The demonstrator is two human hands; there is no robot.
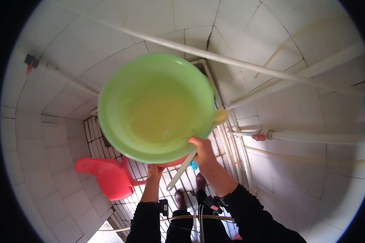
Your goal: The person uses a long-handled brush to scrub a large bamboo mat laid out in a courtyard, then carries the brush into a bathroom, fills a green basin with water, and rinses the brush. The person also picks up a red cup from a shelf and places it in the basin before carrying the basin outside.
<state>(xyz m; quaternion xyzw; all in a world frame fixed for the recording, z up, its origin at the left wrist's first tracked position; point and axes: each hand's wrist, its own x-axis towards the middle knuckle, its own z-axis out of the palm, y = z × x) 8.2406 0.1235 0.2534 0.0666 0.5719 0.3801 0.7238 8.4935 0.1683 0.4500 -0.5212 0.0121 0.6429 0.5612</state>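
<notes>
A green plastic basin (158, 109) is raised in front of me, its inside facing up toward the camera. My right hand (203, 153) grips its near right rim, thumb on the inner side. The same hand has a long-handled brush (182, 170) pressed against the basin; the brush's yellowish head sticks out past the right rim. Under the near rim is my left hand (154, 172), its fingers mostly hidden below the basin. Part of a red plastic object (177, 161) shows beneath the green basin, between my hands; its full shape is hidden.
A red plastic chair (112, 179) is at left on the tiled floor (140, 197). Overhead, a white pipe (182, 47) crosses the view. Pipes with a red-handled valve (259, 137) line the right wall. A pale hose (182, 217) crosses near my legs. Something turquoise (193, 165) lies by my shoes.
</notes>
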